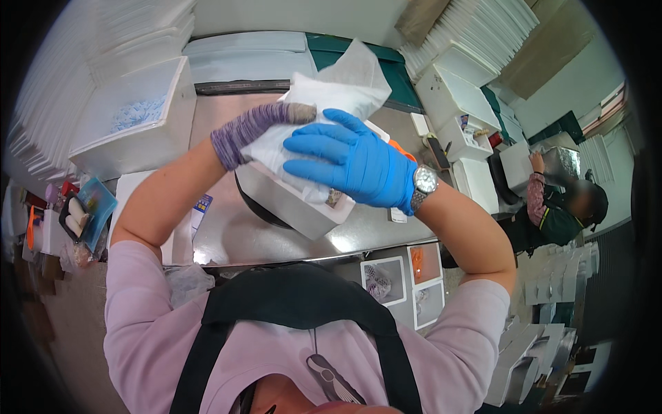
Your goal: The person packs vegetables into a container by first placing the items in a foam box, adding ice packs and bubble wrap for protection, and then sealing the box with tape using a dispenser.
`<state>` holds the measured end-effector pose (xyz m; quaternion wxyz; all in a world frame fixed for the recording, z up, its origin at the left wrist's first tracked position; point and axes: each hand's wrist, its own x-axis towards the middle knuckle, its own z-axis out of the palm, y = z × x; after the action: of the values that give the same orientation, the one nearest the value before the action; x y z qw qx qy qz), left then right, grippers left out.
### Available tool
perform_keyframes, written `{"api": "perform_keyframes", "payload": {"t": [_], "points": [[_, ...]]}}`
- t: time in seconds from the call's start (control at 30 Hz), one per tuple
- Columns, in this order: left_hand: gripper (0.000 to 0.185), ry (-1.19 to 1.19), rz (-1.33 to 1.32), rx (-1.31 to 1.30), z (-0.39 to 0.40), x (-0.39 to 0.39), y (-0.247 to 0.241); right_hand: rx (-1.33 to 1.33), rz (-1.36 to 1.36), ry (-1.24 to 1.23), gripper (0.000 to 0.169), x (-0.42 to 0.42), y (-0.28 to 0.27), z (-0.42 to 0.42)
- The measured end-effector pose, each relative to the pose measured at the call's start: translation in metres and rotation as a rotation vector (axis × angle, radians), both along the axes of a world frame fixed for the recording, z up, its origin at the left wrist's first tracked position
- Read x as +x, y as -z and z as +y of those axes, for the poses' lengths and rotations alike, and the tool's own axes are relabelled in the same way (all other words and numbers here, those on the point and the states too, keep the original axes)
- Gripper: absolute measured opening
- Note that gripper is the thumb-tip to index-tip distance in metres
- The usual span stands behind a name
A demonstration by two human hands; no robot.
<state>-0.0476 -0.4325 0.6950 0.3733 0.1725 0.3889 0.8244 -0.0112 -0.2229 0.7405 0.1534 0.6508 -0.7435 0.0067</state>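
My left hand [264,127], in a purple knitted glove, grips the near left side of a white sheet or cloth [333,95], its thumb on top. My right hand [344,158], in a blue disposable glove with a metal watch at the wrist, lies spread over the sheet with its palm down. Under both hands stands a white foam box [295,204], tilted in view, on the steel table [227,227]. Its contents are mostly hidden by the sheet and the blue glove. A round black rim [258,209] shows beside the box.
A foam box [178,103] with small blue-and-white packets stands at the left, near stacked foam lids [46,119]. An orange-handled object [402,151] lies right of my hands. Foam boxes [450,93] stand at the back right. A co-worker [558,212] is at the far right.
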Motion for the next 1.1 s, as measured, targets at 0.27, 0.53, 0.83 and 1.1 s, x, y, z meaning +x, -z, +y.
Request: {"api": "perform_keyframes", "payload": {"t": [0.27,0.53,0.83,1.1], "points": [[0.112,-0.465,0.925,-0.409,0.009,-0.039,0.012,-1.226,-0.924,0.122,0.026,-0.001,-0.032,0.067],[0.110,-0.230,1.014,-0.445,0.040,-0.042,0.002,-0.714,-1.459,0.282,0.052,-0.088,-0.011,0.080],[0.115,-0.197,0.832,-0.644,0.043,-0.078,0.032,-0.395,-0.690,0.618,0.120,-0.081,0.037,0.032],[0.121,-0.086,0.830,-0.711,0.044,-0.097,0.043,-0.590,-1.090,0.689,0.114,-0.083,0.058,0.030]]}}
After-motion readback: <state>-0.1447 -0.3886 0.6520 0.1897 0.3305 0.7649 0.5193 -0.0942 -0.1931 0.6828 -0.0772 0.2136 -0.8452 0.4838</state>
